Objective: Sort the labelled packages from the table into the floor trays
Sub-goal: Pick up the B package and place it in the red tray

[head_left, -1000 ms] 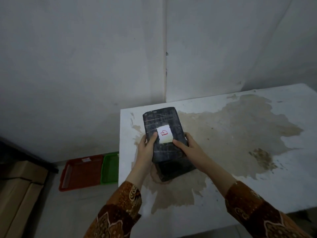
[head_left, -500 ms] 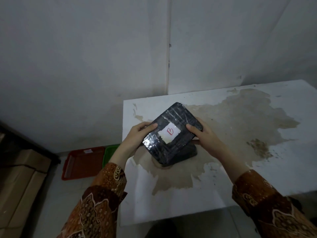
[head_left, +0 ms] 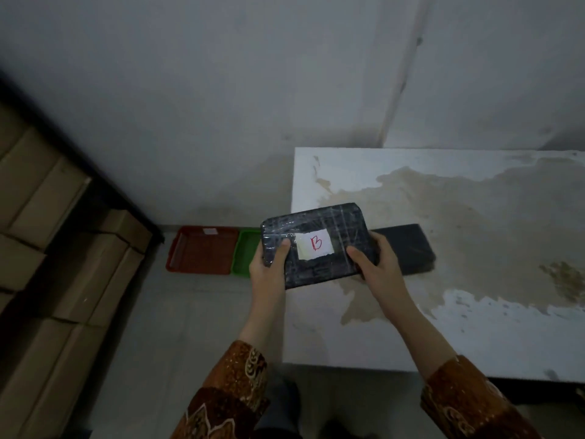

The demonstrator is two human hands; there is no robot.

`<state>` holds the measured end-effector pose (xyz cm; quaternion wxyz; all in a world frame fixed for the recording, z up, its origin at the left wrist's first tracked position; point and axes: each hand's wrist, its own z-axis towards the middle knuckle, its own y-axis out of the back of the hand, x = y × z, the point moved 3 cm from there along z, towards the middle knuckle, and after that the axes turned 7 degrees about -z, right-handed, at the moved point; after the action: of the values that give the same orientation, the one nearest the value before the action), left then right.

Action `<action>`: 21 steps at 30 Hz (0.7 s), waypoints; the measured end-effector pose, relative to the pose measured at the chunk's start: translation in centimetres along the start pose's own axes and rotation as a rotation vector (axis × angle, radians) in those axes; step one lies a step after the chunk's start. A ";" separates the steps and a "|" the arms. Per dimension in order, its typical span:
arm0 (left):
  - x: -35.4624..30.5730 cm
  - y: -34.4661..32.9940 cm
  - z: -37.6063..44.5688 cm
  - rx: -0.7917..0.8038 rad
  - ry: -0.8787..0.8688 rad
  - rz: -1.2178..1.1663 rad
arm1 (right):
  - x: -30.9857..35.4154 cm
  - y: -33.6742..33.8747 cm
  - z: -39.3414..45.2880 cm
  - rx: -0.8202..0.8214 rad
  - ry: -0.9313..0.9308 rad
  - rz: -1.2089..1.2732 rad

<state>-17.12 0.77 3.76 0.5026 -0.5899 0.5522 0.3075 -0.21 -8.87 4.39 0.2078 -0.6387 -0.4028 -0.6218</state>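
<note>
A dark plastic-wrapped package (head_left: 329,228) with a white label marked "B" in red is held in the air over the table's left edge. My left hand (head_left: 269,264) grips its left end and my right hand (head_left: 373,264) grips its right end. A second dark package (head_left: 408,248) lies flat on the white stained table (head_left: 474,327), just behind my right hand. On the floor to the left stand a red tray (head_left: 202,255) with a small white label and a green tray (head_left: 245,256), partly hidden by the held package.
Stacked cardboard boxes (head_left: 63,264) fill the left side beside a dark shelf edge (head_left: 95,179). Grey walls close the back. Bare floor (head_left: 196,327) lies between the boxes and the table, in front of the trays.
The labelled package has been lifted off the lower package and carried left to the table's edge, turning level. My view has swung left, showing more floor, trays and boxes.
</note>
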 end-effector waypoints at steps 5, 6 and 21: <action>-1.8 9.8 6.0 -0.145 -0.072 0.030 | 1.3 -11.8 1.8 0.157 0.079 -0.119; -2.1 11.9 7.7 -0.180 -0.082 0.058 | 1.3 -14.7 2.2 0.152 0.068 -0.125; 1.8 37.0 33.8 -0.268 0.064 0.444 | -8.4 -50.0 14.9 0.219 -0.342 -0.374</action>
<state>-45.82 35.92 -17.63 0.3224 -0.5251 0.6379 0.4619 -28.72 29.83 -17.54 0.0863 -0.6227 -0.6078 -0.4852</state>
